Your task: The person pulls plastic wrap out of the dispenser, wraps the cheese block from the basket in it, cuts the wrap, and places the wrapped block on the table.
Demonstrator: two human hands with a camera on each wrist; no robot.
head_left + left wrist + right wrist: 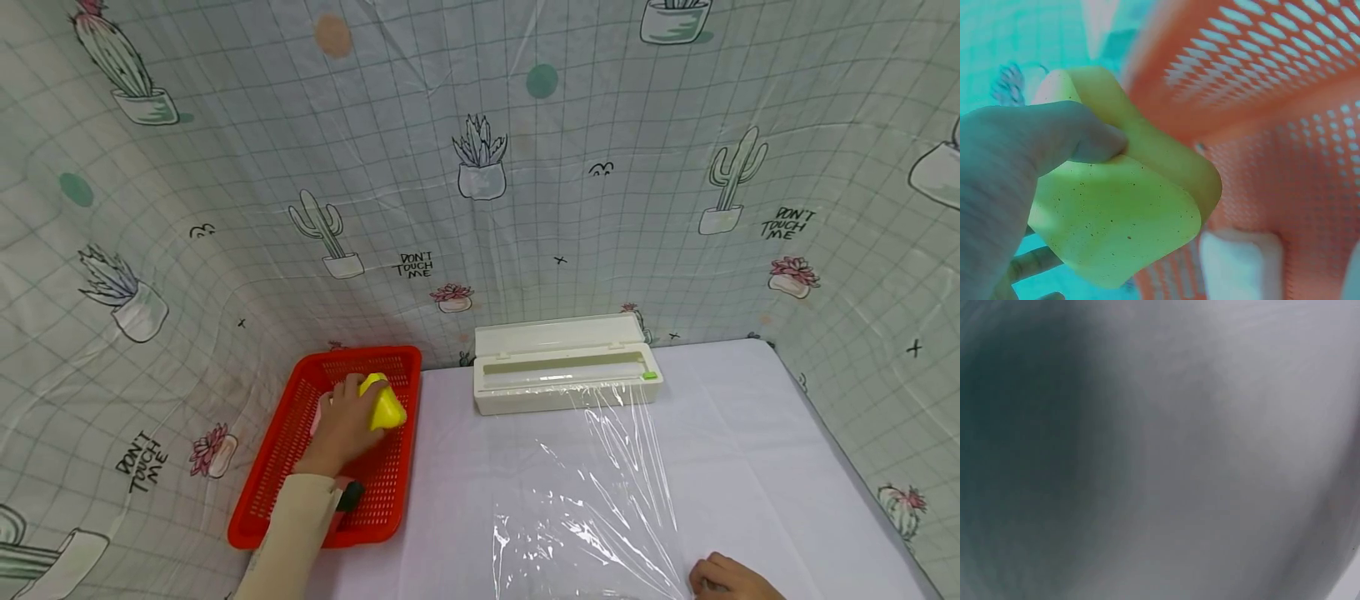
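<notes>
My left hand (347, 423) is over the red basket (413, 467) and grips a yellow sponge (387, 408). In the left wrist view the thumb presses on the sponge (1116, 212), which is speckled with small holes and has a wavy outline. At the lower right of the head view my right hand (731, 578) has curled fingers at the edge of a sheet of cling film (592, 517). Creases in the film run down to those fingers. The film comes out of a white dispenser box (566, 401) with its lid raised. The right wrist view is only blur.
A pale block (1241, 265) lies inside the basket, and a bit of something pink shows beside the left hand. The white-covered table (735, 433) meets a patterned curtain (525, 242) at the back and sides. A green slider (650, 376) sits on the dispenser.
</notes>
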